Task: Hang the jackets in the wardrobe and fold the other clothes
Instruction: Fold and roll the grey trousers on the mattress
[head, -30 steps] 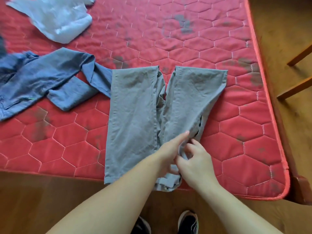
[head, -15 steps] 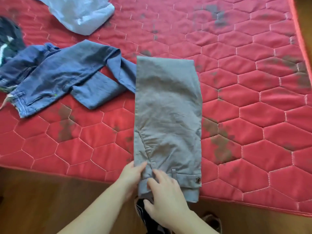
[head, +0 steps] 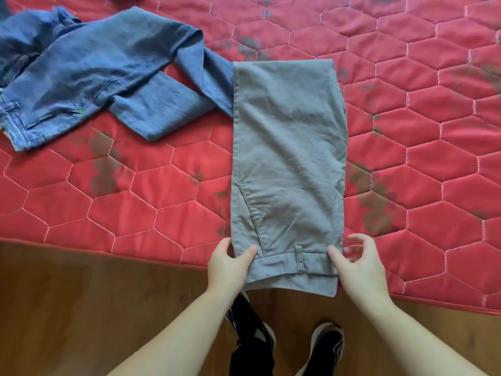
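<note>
Mattress [head: 433, 158], folded grey trousers [head: 290, 158] between hands.

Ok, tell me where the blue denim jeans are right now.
In the head view, the blue denim jeans lie crumpled on the red quilted mattress at upper left, one leg running up against the folded grey trousers.
</note>
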`<state>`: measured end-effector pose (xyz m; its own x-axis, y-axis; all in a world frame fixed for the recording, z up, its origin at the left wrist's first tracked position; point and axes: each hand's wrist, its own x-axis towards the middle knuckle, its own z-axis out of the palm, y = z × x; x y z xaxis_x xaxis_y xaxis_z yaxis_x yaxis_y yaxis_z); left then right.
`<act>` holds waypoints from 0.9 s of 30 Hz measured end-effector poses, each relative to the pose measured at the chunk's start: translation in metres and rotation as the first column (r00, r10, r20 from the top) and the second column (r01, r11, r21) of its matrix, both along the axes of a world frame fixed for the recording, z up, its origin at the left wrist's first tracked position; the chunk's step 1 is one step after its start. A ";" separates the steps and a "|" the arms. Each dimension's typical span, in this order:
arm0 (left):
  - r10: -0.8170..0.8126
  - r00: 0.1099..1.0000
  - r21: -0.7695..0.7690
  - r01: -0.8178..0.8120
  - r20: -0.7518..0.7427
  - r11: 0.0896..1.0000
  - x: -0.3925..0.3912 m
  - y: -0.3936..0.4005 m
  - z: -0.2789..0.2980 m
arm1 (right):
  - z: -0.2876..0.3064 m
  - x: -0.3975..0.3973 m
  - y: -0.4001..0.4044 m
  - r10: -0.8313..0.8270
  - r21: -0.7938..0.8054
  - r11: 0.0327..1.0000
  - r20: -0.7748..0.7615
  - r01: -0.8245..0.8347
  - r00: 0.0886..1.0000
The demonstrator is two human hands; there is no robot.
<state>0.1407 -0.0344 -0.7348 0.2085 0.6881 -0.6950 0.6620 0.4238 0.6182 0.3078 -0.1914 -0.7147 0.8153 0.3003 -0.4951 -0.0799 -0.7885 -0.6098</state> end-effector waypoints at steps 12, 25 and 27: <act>0.166 0.986 -0.176 -0.161 0.012 0.971 -0.023 -0.023 -0.003 | -0.013 -0.002 -0.030 -0.016 -0.017 1.000 -0.366 0.011 0.930; 0.183 0.983 -0.367 -0.170 0.002 0.915 -0.008 -0.034 0.005 | -0.011 -0.002 -0.028 -0.034 -0.018 0.999 -0.449 0.029 0.893; 0.159 0.987 -0.387 -0.149 -0.006 0.910 -0.011 -0.036 0.012 | -0.007 0.002 -0.031 -0.038 -0.002 0.999 -0.509 0.043 0.860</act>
<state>0.1298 -0.0707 -0.7225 0.1419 0.3928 -0.9086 0.5558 0.7279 0.4015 0.3101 -0.2227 -0.7216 0.4626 0.2786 -0.8416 -0.4128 -0.7724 -0.4826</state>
